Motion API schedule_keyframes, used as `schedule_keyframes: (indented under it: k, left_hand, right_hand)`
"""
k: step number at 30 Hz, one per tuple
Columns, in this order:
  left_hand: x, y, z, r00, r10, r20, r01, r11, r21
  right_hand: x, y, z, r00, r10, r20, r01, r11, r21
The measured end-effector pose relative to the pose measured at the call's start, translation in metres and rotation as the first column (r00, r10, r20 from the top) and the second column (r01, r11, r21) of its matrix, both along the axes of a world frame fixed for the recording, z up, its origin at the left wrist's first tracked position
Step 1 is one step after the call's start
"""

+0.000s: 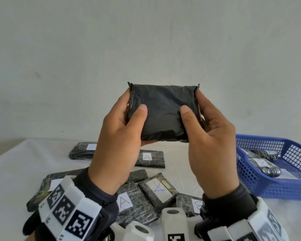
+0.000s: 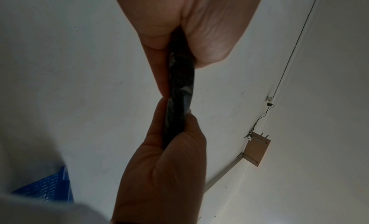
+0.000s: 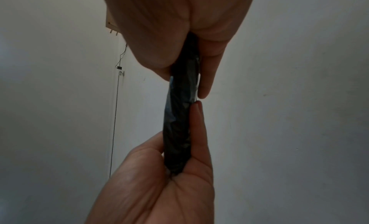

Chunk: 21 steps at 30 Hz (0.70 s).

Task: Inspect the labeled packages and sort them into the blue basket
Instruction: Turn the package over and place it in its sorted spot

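Note:
I hold a black wrapped package (image 1: pixel 163 112) upright in front of the wall, above the table. My left hand (image 1: pixel 135 105) grips its left end, thumb on the near face and fingers behind. My right hand (image 1: pixel 192 105) grips the right end the same way. The near face is plain black; no label shows on it. Both wrist views show the package (image 2: pixel 179 101) (image 3: pixel 179 117) edge-on, pinched between the two hands. The blue basket (image 1: pixel 268 190) stands on the table at the right with a few labeled packages (image 1: pixel 262 164) inside.
Several black packages lie on the white table (image 1: pixel 16 171) below my hands. Some carry white labels marked A (image 1: pixel 147 157) (image 1: pixel 124 201) (image 1: pixel 157 188). One more package (image 1: pixel 84 150) lies farther back left. A plain wall rises behind the table.

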<state>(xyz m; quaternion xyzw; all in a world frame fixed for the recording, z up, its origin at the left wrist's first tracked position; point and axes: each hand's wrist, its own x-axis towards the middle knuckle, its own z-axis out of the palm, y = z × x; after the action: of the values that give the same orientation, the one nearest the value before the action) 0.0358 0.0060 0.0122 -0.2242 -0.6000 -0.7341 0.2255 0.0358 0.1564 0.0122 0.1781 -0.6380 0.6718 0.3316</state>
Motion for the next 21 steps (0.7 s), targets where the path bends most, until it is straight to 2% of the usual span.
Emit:
schedule_keyframes:
  k: [2,7,14,18,21]
  left_hand:
    - [-0.0003,-0.0005,-0.0010,1.000,0.002,-0.007,-0.002,1.000,-0.008]
    - [0.0010,0.0013,-0.0019,0.999,-0.009,-0.032,0.008,0.999,-0.044]
    - [0.0033,0.0028,0.0003,0.998,-0.054,-0.033,0.054,0.998,-0.026]
    - [0.0040,-0.0005,0.0031,0.995,-0.096,0.008,0.096,0.995,-0.005]
    - [0.0021,-0.0037,0.0024,0.986,-0.161,0.039,0.161,0.987,0.004]
  right_hand:
    - [0.0000,-0.0015,-0.0003,0.999,-0.037,-0.005,0.037,0.998,0.051]
    - [0.0014,-0.0018,0.0002,1.000,-0.013,0.004,0.012,0.996,0.086]
    - [-0.0008,-0.0044,-0.0032,0.998,-0.057,-0.015,0.059,0.982,0.178]
    - [-0.0029,-0.0020,-0.0033,1.000,-0.004,-0.004,0.005,0.975,0.221]
    - [-0.0028,0.0014,-0.0003,0.999,0.043,0.026,-0.048,0.981,0.190]
